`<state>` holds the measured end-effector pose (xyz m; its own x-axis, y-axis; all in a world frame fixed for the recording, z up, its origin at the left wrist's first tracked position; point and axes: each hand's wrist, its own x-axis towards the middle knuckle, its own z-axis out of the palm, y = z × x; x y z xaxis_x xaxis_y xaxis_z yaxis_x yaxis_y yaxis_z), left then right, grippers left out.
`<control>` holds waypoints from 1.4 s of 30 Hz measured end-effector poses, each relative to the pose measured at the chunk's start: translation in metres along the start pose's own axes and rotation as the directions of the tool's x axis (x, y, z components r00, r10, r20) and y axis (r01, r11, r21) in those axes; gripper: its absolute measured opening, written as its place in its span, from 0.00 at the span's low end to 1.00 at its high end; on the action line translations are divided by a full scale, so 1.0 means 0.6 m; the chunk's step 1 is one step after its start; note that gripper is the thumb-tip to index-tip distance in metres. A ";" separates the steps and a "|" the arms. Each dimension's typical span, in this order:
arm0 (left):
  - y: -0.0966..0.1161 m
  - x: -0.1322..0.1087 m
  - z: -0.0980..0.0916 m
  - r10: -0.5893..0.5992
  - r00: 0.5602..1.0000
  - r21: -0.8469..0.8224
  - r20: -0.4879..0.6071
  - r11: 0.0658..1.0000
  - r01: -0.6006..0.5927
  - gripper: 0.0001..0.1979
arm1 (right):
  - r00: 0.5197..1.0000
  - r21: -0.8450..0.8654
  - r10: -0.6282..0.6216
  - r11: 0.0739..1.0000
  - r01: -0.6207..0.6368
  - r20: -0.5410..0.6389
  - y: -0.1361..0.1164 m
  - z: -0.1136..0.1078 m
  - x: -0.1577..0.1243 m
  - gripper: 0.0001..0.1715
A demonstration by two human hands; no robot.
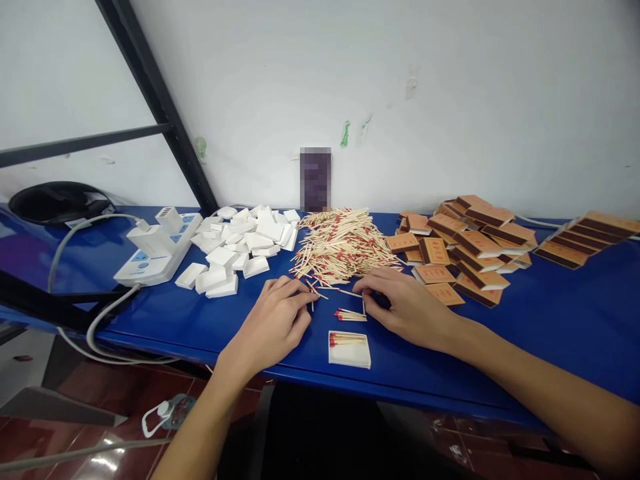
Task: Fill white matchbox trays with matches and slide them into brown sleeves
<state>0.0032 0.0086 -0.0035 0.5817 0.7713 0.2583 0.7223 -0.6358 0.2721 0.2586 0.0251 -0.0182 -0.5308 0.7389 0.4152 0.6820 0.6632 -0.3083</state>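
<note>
My left hand (277, 320) rests on the table with its fingers curled, its fingertips closed on a few matchsticks (314, 291) at the near edge of the pile. Opposite it, my right hand (400, 303) is bent into a pinch, with a matchstick (351, 292) at its fingertips. Between the hands lies a small bundle of red-headed matches (352, 315), heads to the left. Nearer to me sits a white matchbox tray (350, 357) with several matches along its far side. A large heap of loose matches (343, 243) spreads beyond both hands.
White matchbox trays (245, 240) are piled at the left, beside a power strip (165, 257) with plugs and cables. Orange matchbox sleeves (465, 243) are heaped at the right. A black metal frame (160, 100) rises at the left. The wall (400, 100) closes the back.
</note>
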 end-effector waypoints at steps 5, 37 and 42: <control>0.002 0.000 0.001 0.020 1.000 -0.066 0.012 0.998 -0.019 0.17 | 1.000 -0.004 -0.003 1.000 0.003 0.008 -0.001 0.003 0.001 0.06; 0.000 -0.003 0.008 -0.018 0.998 0.059 -0.054 0.998 0.021 0.18 | 0.988 0.112 -0.148 0.983 0.144 0.031 -0.013 0.001 0.006 0.14; 0.003 -0.003 0.004 0.006 1.000 0.047 -0.026 0.999 -0.005 0.19 | 0.987 0.078 -0.155 0.985 0.152 0.037 -0.012 0.003 0.004 0.15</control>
<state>0.0045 0.0062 -0.0057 0.5763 0.7662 0.2844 0.7360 -0.6378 0.2270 0.2515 0.0225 -0.0168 -0.6485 0.6307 0.4262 0.5521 0.7752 -0.3070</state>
